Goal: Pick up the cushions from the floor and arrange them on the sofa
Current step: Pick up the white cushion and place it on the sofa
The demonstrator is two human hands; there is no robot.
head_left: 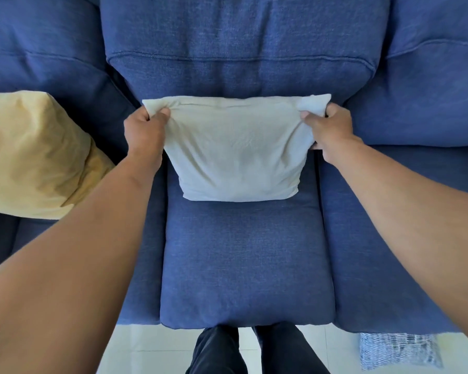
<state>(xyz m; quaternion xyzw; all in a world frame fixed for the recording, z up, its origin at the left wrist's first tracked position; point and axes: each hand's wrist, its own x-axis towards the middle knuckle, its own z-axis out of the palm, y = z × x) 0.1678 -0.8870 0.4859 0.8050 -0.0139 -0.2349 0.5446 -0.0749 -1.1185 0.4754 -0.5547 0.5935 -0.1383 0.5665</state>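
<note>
White cushion: we see it upright on the blue sofa's middle seat, against the backrest.
Left hand: fingers pinch its ten-o'clock corner.
Right hand: fingers pinch its two-o'clock corner.
Yellow cushion: at nine o'clock.

sofa: blue | held cushion: off-white | side cushion: yellow | floor cushion: blue-white striped
</note>
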